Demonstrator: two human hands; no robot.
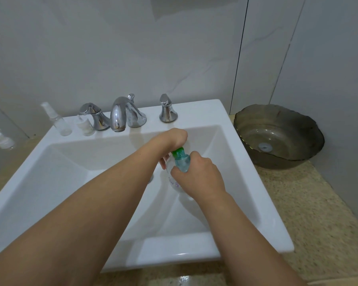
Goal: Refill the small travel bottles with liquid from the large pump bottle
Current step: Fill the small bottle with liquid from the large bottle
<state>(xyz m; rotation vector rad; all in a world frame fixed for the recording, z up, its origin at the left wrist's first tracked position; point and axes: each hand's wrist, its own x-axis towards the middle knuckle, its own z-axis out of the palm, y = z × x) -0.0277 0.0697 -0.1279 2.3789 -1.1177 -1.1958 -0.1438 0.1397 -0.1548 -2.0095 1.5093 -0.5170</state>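
Head view, pump bottle (pixel 181 162): held tilted over the basin of the sink (pixel 256 182), green collar uppermost, clear body showing pale blue liquid
Right hand (pixel 196 176): your fingers wrap the bottle's shoulder and body, gripping it firmly
Left hand (pixel 172 139): curled over the green top (pixel 178 152); you appear to be twisting the pump head, though what lies under the fist is hidden
Handling: likely light, stiff plastic, slippery if wet; hold the body low and turn only at the collar
Writing: purple marks on the bottle's side, too blurred to read; no brand legible
Travel bottles: a tall spray bottle (pixel 56 120) and a short one (pixel 84 125) stand on the sink ledge beside the tap (pixel 120 114); another (pixel 1 139) sits on the counter at far left
Surroundings: dark bowl (pixel 277 137) at right
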